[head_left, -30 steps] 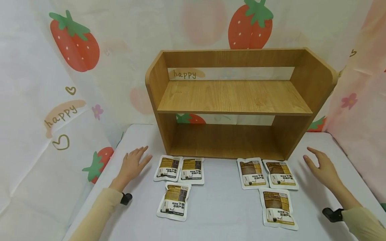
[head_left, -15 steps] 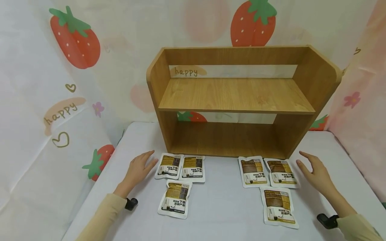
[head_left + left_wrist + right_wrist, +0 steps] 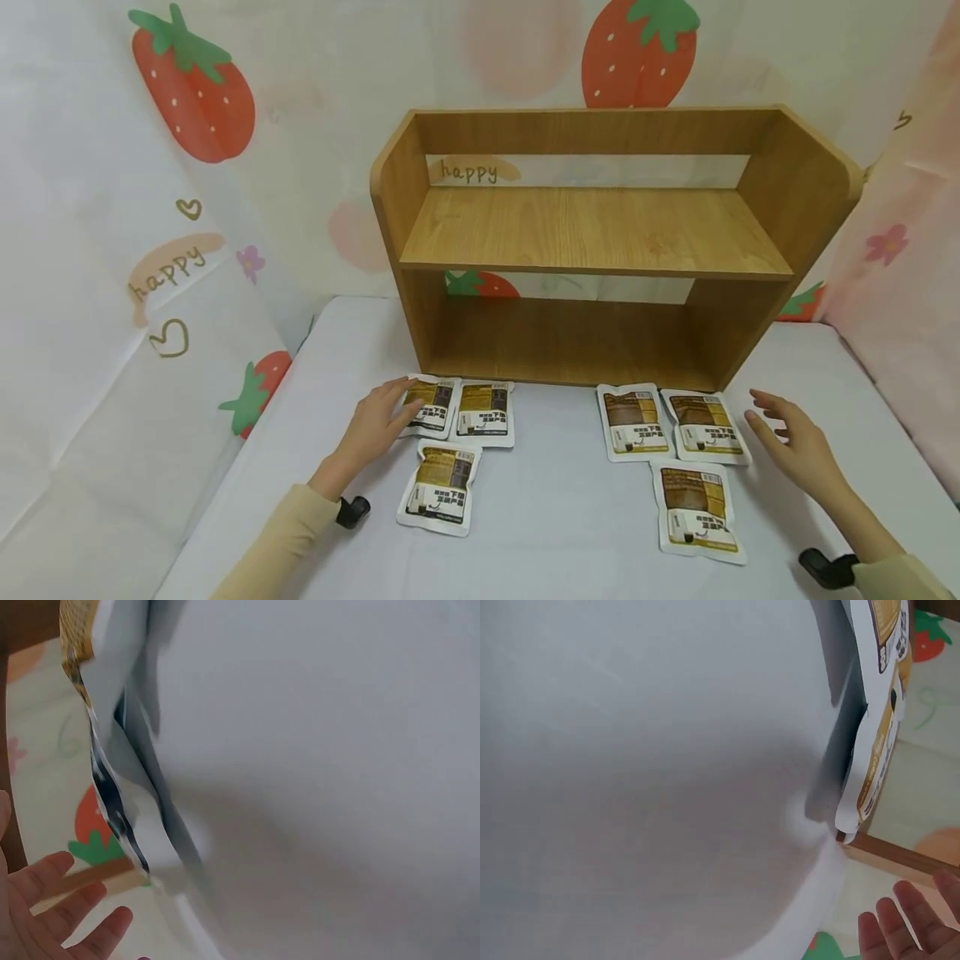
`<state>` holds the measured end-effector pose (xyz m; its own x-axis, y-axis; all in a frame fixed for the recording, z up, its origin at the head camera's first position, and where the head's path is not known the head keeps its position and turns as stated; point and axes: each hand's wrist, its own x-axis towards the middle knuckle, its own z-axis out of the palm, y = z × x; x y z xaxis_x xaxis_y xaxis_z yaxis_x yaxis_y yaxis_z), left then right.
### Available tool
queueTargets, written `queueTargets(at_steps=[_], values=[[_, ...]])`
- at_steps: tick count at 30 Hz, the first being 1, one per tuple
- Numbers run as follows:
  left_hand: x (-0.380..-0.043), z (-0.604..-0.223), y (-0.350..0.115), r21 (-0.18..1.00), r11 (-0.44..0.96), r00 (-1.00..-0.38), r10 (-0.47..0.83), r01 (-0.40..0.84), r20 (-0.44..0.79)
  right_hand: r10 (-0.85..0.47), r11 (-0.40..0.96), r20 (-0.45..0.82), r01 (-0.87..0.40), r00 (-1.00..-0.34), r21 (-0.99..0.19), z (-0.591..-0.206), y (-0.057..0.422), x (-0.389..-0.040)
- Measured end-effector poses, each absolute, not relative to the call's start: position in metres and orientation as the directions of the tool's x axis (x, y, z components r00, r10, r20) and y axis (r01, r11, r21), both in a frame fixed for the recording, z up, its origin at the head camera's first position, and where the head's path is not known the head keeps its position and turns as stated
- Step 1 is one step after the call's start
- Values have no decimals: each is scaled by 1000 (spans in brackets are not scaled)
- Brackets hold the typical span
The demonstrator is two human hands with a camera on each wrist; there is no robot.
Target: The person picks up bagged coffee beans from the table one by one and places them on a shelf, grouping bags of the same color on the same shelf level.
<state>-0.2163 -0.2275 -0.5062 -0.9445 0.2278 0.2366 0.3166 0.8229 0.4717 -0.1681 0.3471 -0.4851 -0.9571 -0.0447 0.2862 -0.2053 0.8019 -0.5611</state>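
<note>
My left hand hovers at the upper-left packet, its fingertips overlapping that packet's left edge in the head view. In the left wrist view, relaxed, spread fingers show beside a packet, with a gap between. Two more white, brown-labelled packets lie close by, one to the right and one in front. My right hand holds nothing; its loosely bent fingers are just right of the upper-right packet. Left of and below that one are another packet and a third.
A two-tier wooden shelf stands at the back of the white-covered table, right behind the upper packets. Strawberry-print cloth hangs behind and at both sides. Dark wrist cameras sit on the forearms.
My left hand has moved right, from beside the upper-left packet to over its edge. My right hand has come slightly nearer the right-hand packets. The head view has tilted down a little.
</note>
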Motion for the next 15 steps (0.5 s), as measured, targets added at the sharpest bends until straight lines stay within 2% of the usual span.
queueTargets(at_steps=[6,12,15], values=[[-212,-501,-208,476,808,-936,269,348,228,-31,800,278,-191,-960,-569,-487,351,-164],[-208,-498,-190,525,778,-938,304,345,166,-32,795,228,-163,-973,-584,-487,352,-158],[-204,-495,-183,558,763,-940,321,327,112,-76,772,207,-189,-975,-607,-486,351,-155]])
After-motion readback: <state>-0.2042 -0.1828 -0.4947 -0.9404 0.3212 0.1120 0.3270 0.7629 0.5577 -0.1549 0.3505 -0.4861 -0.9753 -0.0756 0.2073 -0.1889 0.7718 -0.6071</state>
